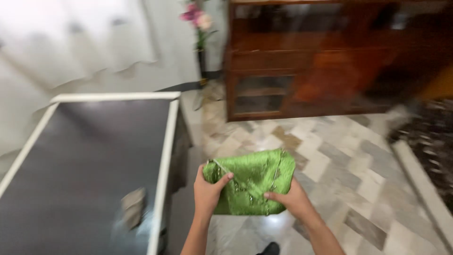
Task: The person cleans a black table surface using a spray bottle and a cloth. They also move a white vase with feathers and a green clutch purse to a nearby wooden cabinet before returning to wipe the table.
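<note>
Now — green folded cloth gripped between left hand and right hand.

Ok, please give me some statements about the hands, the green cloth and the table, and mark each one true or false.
1. Both hands hold the green cloth. True: the left hand grips its left edge and the right hand its lower right edge.
2. The cloth lies flat on the table. False: it is held in the air over the tiled floor, to the right of the table.
3. The table has a dark top with a white rim. True.
4. The cabinet behind is white metal. False: it is dark brown wood.
5. Pink flowers stand near the cabinet's left side. True.
</note>
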